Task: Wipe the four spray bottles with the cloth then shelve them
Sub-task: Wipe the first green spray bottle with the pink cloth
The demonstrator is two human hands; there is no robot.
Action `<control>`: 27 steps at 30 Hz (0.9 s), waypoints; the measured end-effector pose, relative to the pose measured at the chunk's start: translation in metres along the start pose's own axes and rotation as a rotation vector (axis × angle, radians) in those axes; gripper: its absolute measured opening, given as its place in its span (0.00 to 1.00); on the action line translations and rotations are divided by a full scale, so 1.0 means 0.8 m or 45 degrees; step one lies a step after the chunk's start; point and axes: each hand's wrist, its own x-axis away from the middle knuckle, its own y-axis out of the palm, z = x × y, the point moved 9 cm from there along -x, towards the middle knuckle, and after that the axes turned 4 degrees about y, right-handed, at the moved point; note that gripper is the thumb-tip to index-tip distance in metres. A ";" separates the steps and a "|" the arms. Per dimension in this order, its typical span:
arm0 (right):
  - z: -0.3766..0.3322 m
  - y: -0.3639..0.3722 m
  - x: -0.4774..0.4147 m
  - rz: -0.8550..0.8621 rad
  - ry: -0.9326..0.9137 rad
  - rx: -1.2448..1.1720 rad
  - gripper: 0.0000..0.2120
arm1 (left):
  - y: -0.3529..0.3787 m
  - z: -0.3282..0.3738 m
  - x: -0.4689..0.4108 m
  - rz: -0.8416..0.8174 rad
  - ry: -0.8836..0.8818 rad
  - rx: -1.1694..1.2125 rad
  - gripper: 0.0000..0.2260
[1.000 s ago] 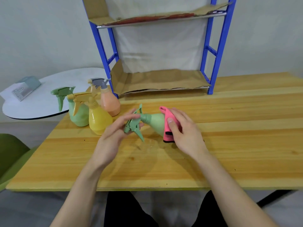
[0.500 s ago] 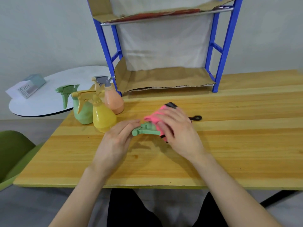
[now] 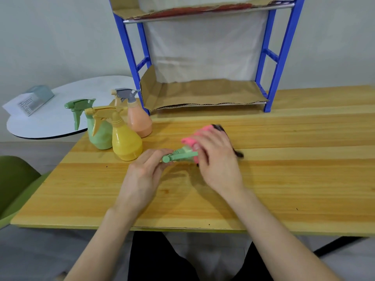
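Observation:
A light green spray bottle [image 3: 180, 155] lies on its side over the wooden table [image 3: 284, 179], nozzle pointing left. My left hand [image 3: 145, 175] pinches its spray head. My right hand [image 3: 218, 159] wraps a pink cloth [image 3: 189, 140] around the bottle's body, which is hidden under cloth and hand. Three more bottles stand upright at the table's left: a green one [image 3: 97, 130], a yellow one [image 3: 125, 138] and a peach one [image 3: 140, 120] with a grey trigger. The blue shelf [image 3: 272, 78] stands behind, its lower level lined with cardboard.
A white round side table [image 3: 60, 110] with a small grey box [image 3: 34, 98] sits to the left, beyond the wooden table's edge. A green chair [image 3: 14, 183] is at the lower left. The shelf's upper level also carries cardboard.
The bottle has turned so its trigger no longer sticks up. My right hand and the pink cloth slid over the bottle's body toward the neck. The view has shifted slightly.

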 end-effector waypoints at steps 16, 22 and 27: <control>-0.007 0.013 0.013 0.039 -0.102 0.045 0.16 | 0.004 -0.028 -0.018 0.169 -0.572 0.352 0.10; -0.021 0.010 0.005 0.105 0.055 -0.017 0.12 | 0.006 -0.030 -0.021 0.189 -0.645 0.355 0.07; 0.007 -0.012 -0.003 0.238 0.110 -0.046 0.13 | 0.011 -0.026 -0.016 0.170 -0.702 0.465 0.09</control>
